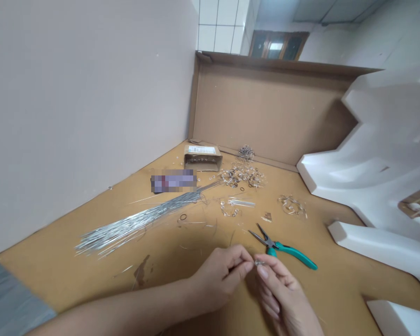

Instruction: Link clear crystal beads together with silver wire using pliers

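Note:
Above the front of the table, my two hands meet fingertip to fingertip. My right hand point(283, 294) pinches a small clear bead point(258, 262) between thumb and index finger. Thumb and index finger of my left hand point(219, 277) are pressed together right beside it; whatever they pinch is too small to make out. Just beyond my right hand lie needle-nose pliers point(276, 245) with green handles, their jaws apart. Farther off, a curved string of clear beads point(229, 210) rests near some short straight wires point(242, 203).
A long bundle of metal wires point(143, 221) lies at left, beside a blurred-out purple object point(173, 181). Behind are a small open cardboard box point(203, 161) and a pile of beaded wire pieces point(243, 175). White foam packing point(336, 175) and a large cardboard panel point(266, 109) border the table.

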`<state>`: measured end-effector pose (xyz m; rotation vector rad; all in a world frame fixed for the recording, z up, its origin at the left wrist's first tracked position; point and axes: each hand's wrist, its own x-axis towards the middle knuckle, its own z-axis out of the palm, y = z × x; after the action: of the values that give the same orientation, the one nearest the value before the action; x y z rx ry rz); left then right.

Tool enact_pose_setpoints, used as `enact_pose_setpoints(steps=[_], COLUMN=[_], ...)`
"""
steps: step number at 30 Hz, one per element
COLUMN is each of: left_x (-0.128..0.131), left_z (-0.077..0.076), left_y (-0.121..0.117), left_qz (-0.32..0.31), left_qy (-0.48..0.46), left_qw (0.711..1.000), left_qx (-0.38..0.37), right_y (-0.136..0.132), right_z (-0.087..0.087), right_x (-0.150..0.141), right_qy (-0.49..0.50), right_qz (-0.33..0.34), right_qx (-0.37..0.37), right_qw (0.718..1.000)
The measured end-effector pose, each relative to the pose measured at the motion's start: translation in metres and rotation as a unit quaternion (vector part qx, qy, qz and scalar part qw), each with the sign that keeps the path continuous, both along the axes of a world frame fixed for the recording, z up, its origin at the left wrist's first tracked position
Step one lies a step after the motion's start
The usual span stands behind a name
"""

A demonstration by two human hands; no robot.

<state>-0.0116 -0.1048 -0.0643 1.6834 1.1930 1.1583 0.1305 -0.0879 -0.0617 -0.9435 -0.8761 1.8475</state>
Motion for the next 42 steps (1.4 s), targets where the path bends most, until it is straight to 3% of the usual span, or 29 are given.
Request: enact_pose_setpoints(steps=[6, 10, 16, 20, 22, 27, 33, 42], left_x=[-0.002, -0.004, -0.009, -0.011, -0.011, -0.010, -0.009, -0.015], left_z=[0.001, 0.007, 0.001, -0.005, -0.005, -0.001, -0.005, 0.012], left_y=[-0.002, -0.003, 0.004, 0.010, 0.012, 0.011, 0.010, 0.005], left_qz=[-0.077, -0.089, -0.076, -0.020, 0.007, 0.024, -0.004, -0.094], left_qy=[-0.025, 0.097, 0.298, 0.389, 0.397, 0.396, 0.384, 0.328], left_qw=[0.996, 0.989, 0.926, 0.864, 0.852, 0.853, 0.864, 0.897], left_qx=[-0.035, 0.067, 0.221, 0.319, 0.341, 0.339, 0.326, 0.282], right_y=[0.007, 0.011, 0.006, 0.004, 0.004, 0.009, 0.006, 0.004], right_z=[-0.006, -0.002, -0.004, -0.008, -0.010, -0.011, -0.004, 0.001], right_x=[0.007, 0.012, 0.010, 0.006, 0.004, 0.006, 0.008, 0.013], right_qy=[0.052, 0.101, 0.040, -0.017, -0.044, -0.102, -0.041, -0.129], right_qz=[0.005, 0.011, 0.070, 0.017, -0.022, -0.070, -0.003, 0.032], right_qx=[-0.033, -0.040, -0.037, -0.011, 0.013, 0.042, 0.022, 0.133], right_qw=[0.998, 0.994, 0.996, 1.000, 0.999, 0.991, 0.999, 0.982])
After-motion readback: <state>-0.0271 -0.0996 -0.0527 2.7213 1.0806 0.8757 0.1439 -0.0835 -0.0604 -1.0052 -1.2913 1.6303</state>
